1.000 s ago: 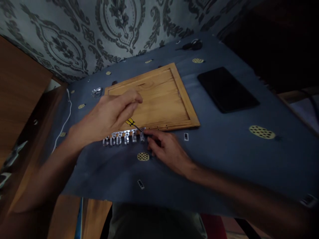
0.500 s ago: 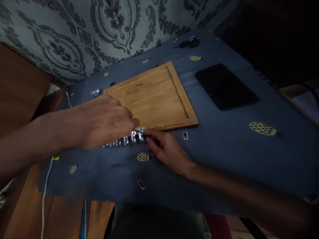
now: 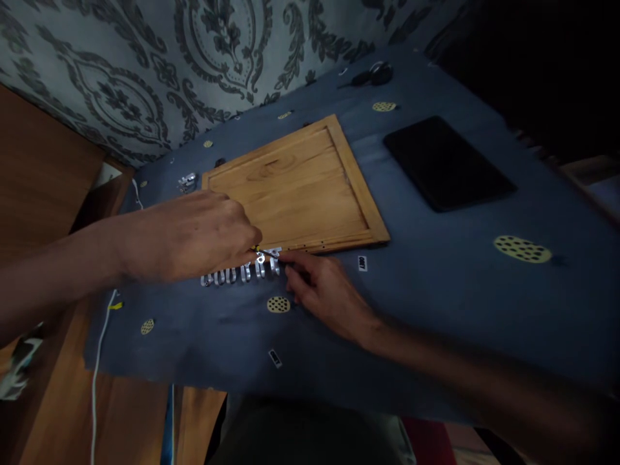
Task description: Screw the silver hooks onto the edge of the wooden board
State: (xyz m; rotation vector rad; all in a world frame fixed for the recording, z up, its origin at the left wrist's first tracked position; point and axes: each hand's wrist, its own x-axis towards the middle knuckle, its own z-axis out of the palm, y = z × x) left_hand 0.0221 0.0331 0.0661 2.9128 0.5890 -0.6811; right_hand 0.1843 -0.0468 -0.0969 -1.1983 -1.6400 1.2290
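Note:
A wooden panel [image 3: 295, 187] with a raised frame lies on the blue cloth. Several shiny metal hooks [image 3: 245, 274] stand in a row along its near edge. My left hand [image 3: 208, 236] is closed over the panel's near left part, around what looks like a thin screwdriver [image 3: 265, 252]. Only a bit of yellow and the dark shaft show, slanting down to the rightmost hook. My right hand [image 3: 322, 287] touches that end of the row, index finger and thumb bent together by the shaft's tip. What they pinch is hidden.
A black tablet-like slab [image 3: 448, 165] lies right of the panel. More metal pieces [image 3: 186, 183] sit beyond my left wrist. A dark object with a round part [image 3: 375, 74] is near the patterned wall covering. A white cable [image 3: 99, 361] hangs over the left table edge.
My left hand has shifted slightly left and turned, so the yellow bit and more of the shaft show. My right hand stays at the rightmost hook. The view has tilted slightly.

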